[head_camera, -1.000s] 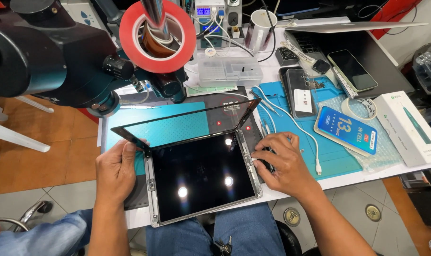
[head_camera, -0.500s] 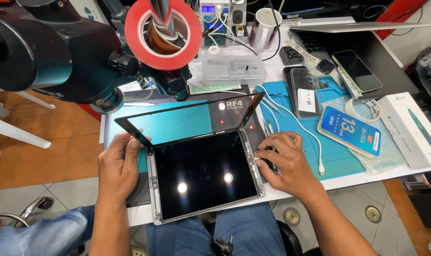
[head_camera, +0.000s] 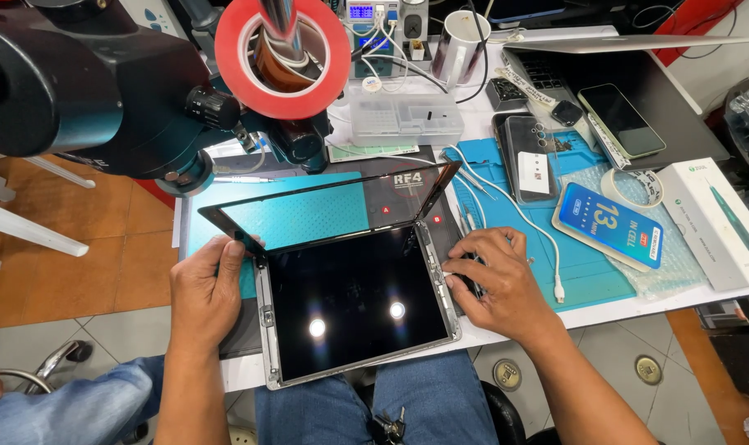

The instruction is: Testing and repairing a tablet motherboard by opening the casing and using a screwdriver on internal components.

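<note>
A silver tablet body with a dark inner screen lies at the table's front edge, over my lap. Its black-framed front glass is hinged up from the far edge and tilted back. My left hand grips the tablet's left edge, fingertips at the lifted glass's near left corner. My right hand rests against the tablet's right edge, fingers curled on a small dark tool or part I cannot make out.
A black microscope with a roll of red tape on it hangs at the upper left. Right of the tablet lie a blue mat, a white cable, phones, a white box, and a laptop.
The front glass has tilted up a little further. My left hand has moved slightly along the left edge. My right hand stays at the right edge.
</note>
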